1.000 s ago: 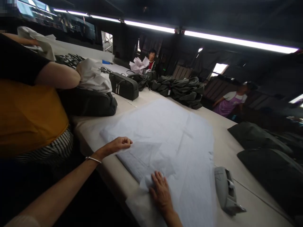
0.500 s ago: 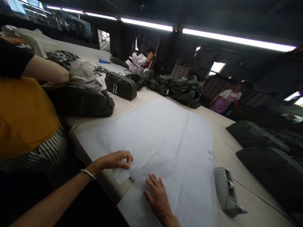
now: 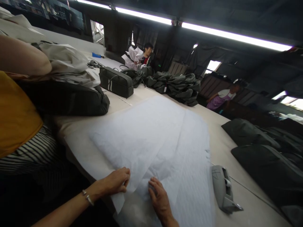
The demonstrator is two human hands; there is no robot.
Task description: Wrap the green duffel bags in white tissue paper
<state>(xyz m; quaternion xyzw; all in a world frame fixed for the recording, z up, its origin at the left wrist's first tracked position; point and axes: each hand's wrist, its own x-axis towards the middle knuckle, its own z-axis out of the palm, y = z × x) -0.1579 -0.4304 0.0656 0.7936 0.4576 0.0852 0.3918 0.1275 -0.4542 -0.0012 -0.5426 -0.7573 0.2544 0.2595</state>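
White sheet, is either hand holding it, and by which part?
The left hand curls at the near edge of the sheet; whether its grip has closed can't be told. The right hand rests on it, apparently holding nothing.

wearer's hands (image 3: 115,181): 2 | other people (image 3: 219,100): 3 | grey device (image 3: 222,189): 1 | white-striped bag (image 3: 119,82): 1 | white sheets (image 3: 146,129): several, count unclear

The left forearm (image 3: 68,210) is slanting in from below toward the left hand (image 3: 117,180), whose fingers are bending over near the thumb, while the right hand (image 3: 161,198) is lying apart from it, back upward, its loosely bent fingers pointing forward.
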